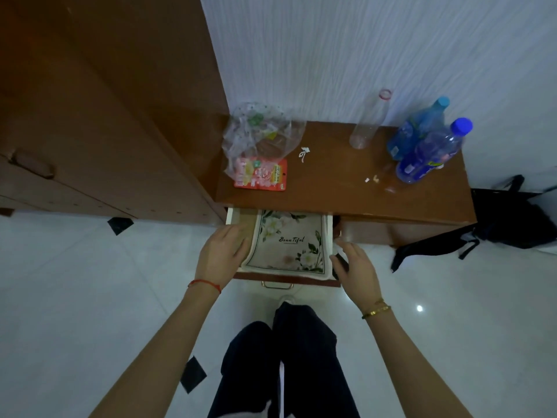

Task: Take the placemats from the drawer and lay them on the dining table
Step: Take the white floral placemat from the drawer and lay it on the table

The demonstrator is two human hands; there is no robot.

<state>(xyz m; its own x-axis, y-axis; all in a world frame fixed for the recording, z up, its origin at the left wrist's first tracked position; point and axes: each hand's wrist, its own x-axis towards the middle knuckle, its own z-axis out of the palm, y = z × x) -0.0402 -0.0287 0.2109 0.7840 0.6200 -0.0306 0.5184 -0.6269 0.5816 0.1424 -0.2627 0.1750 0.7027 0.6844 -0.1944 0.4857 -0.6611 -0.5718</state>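
the left hand (221, 251) reaches into the open drawer (233, 217), its fingers curled under the left edge of the floral placemat (287, 241) and lifting that edge slightly; a red string sits on its wrist. the right hand (354, 268) is at the placemat's right edge by the drawer's side wall, fingers bent toward it — whether they actually pinch the cloth cannot be told; gold bangles are on that wrist. the placemat lies inside the drawer, printed face up. above the drawer, the brown cabinet top (331, 176) carries a red snack packet (260, 173), a crumpled clear plastic bag (260, 134), an empty clear bottle (369, 122) and two blue-capped bottles (428, 146). a black bag (509, 218) lies on the white floor to the right.
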